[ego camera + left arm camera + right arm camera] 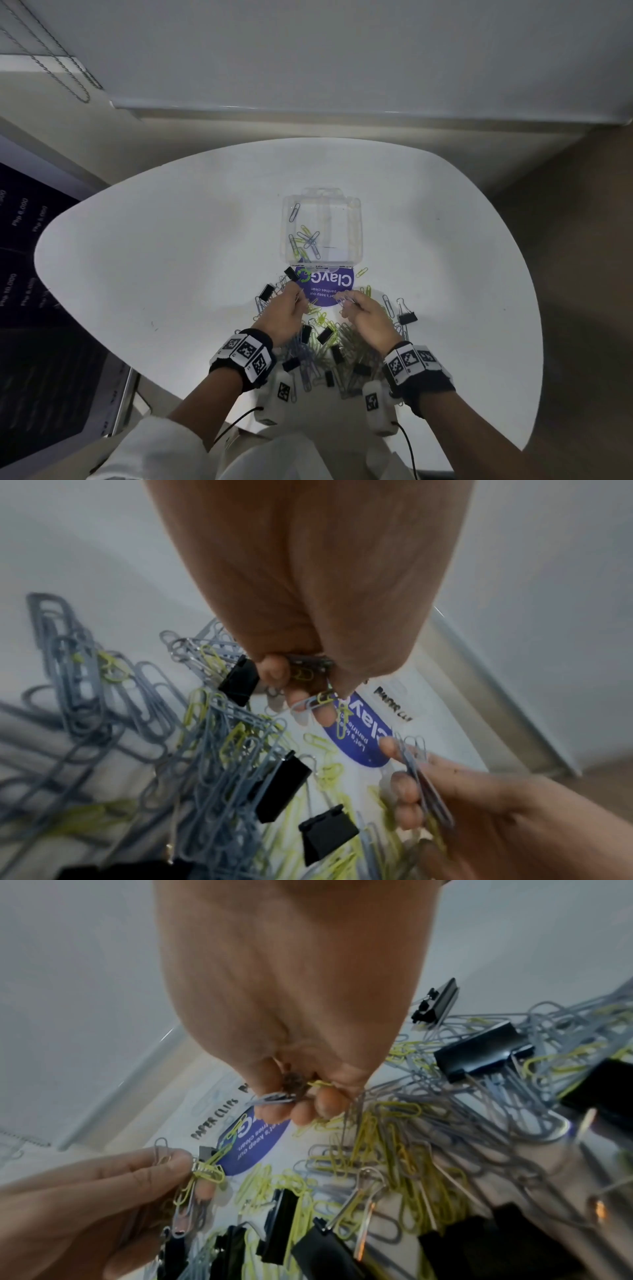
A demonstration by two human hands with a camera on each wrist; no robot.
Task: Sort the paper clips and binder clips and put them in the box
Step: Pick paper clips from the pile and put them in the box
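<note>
A clear plastic box (356,236) stands open on the white table, with several grey and yellow paper clips (306,241) in its left half. A heap of paper clips (325,346) mixed with black binder clips (324,335) lies between my wrists. My left hand (286,313) pinches a bunch of grey and yellow paper clips (316,700) over the pile. My right hand (363,313) pinches a flat stack of grey paper clips (270,1097); the same stack (424,785) shows edge-on in the left wrist view.
A purple label (325,286) lies flat in front of the box. Lone binder clips sit at the left (266,292) and right (407,317) of the pile. The round table (171,257) drops off near my body; a wall stands behind it.
</note>
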